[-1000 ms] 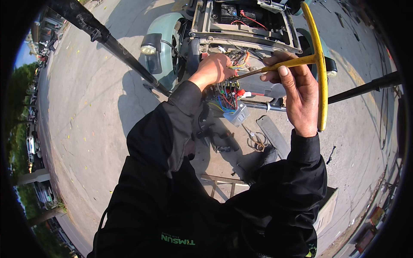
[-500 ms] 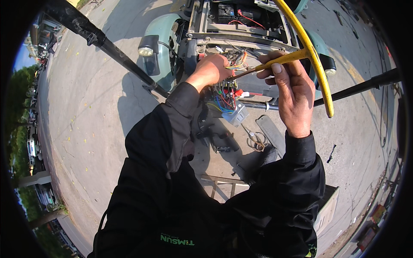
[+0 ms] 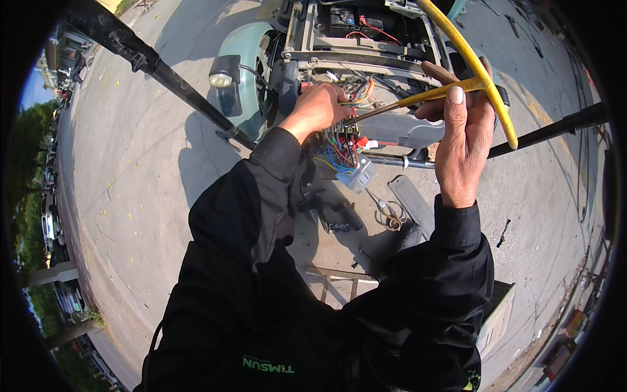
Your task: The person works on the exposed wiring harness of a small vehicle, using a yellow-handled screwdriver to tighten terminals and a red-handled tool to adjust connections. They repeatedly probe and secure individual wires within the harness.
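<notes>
**Hand and Tool Position at Exposed Wiring, Front of Vehicle**

Two hands are at the work. The right hand (image 3: 462, 140) loosely supports one yellow T-handled tool (image 3: 471, 83) between thumb and spread fingers. The tool comprises one bent crossbar and one stem; its single metal shaft (image 3: 379, 114) points left, its end among the wiring beside the other hand. The left hand (image 3: 317, 110) has its fingers bent over the wires (image 3: 339, 154); the fingertips are partly hidden, so whether they grip a wire cannot be determined.

Below the hands, the wires enter one translucent plastic box (image 3: 358, 175). One red connector (image 3: 361, 141) sits just above it.

Above the wiring is one metal frame (image 3: 366, 60) with one black battery (image 3: 344, 21). One lamp (image 3: 221, 80) is visible beside the left teal fender (image 3: 243, 49).

On the ground: one pair of scissors (image 3: 393, 215), near one long dark panel (image 3: 413, 201). Two black poles (image 3: 173, 75) flank the work area.
</notes>
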Available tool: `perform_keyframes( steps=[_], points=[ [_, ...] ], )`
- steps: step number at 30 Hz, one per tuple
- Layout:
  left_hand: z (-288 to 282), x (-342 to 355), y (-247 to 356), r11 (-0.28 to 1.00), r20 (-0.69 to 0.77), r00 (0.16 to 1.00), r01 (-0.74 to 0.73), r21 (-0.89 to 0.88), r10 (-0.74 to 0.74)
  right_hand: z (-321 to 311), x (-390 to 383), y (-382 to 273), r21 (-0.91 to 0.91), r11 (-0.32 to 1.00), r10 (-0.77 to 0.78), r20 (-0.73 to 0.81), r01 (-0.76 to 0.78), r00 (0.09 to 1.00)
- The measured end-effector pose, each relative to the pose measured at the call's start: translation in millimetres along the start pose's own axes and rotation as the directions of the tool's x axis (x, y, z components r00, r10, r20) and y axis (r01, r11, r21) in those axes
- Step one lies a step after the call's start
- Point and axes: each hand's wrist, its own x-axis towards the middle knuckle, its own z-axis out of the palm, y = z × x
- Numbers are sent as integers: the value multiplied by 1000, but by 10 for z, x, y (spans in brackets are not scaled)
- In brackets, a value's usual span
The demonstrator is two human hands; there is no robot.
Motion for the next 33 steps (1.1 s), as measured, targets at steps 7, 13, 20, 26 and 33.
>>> perform_keyframes(
  steps=[7, 13, 20, 26, 33],
  points=[
    [-313, -276, -106, 996, -119, 992, -38, -78, 28, 57, 9, 71, 103, 994, -43, -33, 46, 999],
    [-349, -631, -106, 982, 12, 983, 186, -38, -186, 19, 88, -5, 243, 970, -8, -5, 9, 1000],
    [-188, -710, -11, 978, 112, 984, 152, -142, -137, 110, 155, -49, 302, 953, 3, 51, -19, 999],
    [-77, -657, -6, 913, 242, 957, 235, -335, -157, 249, 94, -4, 42, 996, -79, -63, 82, 995],
    [-81, -674, -142, 929, 214, 975, 136, -345, -64, 45, 147, -75, -158, 957, -215, 182, 245, 959]
  ],
)
